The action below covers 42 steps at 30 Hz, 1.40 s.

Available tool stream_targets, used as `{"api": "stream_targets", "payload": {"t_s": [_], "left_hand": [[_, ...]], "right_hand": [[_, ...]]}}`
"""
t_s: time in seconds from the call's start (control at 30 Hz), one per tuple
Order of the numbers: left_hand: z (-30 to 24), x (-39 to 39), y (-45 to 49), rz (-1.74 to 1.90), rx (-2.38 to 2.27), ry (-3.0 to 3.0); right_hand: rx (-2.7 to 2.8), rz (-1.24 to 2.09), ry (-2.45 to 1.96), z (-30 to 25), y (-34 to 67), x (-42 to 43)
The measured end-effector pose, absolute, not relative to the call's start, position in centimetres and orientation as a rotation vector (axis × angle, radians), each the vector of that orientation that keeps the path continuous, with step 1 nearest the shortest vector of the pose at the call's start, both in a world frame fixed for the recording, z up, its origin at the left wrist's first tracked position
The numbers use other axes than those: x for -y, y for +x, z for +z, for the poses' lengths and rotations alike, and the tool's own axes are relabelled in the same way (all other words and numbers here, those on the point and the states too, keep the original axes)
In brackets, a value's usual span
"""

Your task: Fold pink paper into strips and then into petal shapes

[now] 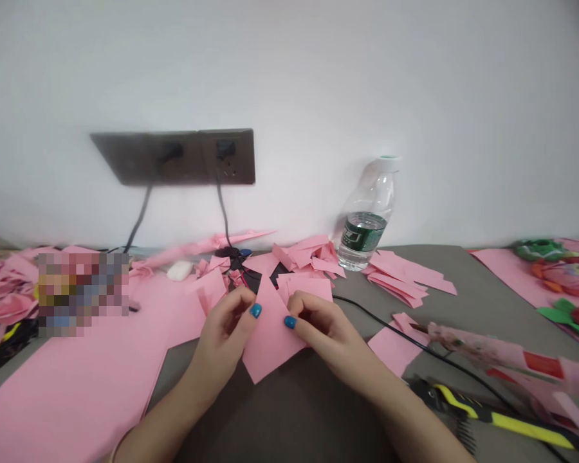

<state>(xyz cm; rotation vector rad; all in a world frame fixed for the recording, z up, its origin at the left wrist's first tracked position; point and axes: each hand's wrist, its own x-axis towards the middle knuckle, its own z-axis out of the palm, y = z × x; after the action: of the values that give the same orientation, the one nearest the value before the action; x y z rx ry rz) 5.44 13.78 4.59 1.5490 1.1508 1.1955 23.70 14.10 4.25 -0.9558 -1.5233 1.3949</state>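
A sheet of pink paper (270,344) is held up between my two hands over the grey table. Its left edge is pinched by my left hand (229,331), the thumb lying on the front face. On the other side my right hand (323,328) grips the paper between thumb and curled fingers. The fingertips behind the sheet are hidden. Behind my hands lie more pink paper pieces (313,286), some of them folded.
A water bottle (364,225) stands by the wall. At right lie a pink glue gun (506,350) with a black cord and a yellow-and-black tool (502,418). Large pink sheets (87,386) cover the left. Two plugs sit in the wall socket (188,157).
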Motion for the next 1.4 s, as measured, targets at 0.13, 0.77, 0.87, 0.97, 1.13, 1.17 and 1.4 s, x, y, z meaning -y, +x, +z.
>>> {"api": "stream_targets", "payload": {"t_s": [0.13, 0.77, 0.87, 0.97, 1.13, 1.17, 1.4], "left_hand": [[4.38, -13.85, 5.37, 1.032, -1.125, 1.477], [4.04, -13.55, 5.28, 0.949, -1.135, 1.527], [4.32, -13.59, 5.45, 0.994, -1.146, 1.535], [4.62, -13.52, 5.55, 1.025, -1.208, 1.522], [4.78, -13.4, 5.4, 1.056, -1.282, 1.466], [4.79, -13.41, 5.37, 1.07, -1.275, 1.461], [4.51, -13.25, 5.4, 1.081, -1.285, 1.454]], "right_hand": [[1.562, 1.507, -0.923, 4.37, 23.61, -13.86], [1.673, 1.546, -0.879, 4.69, 23.93, -13.6], [1.681, 1.599, -0.848, 4.68, 23.89, -13.59], [1.687, 1.603, -0.841, 4.66, 23.9, -13.53], [1.699, 1.615, -0.839, 4.73, 24.05, -13.48], [1.698, 1.618, -0.841, 4.74, 24.08, -13.48], [1.677, 1.672, -0.806, 4.89, 24.07, -13.36]]}}
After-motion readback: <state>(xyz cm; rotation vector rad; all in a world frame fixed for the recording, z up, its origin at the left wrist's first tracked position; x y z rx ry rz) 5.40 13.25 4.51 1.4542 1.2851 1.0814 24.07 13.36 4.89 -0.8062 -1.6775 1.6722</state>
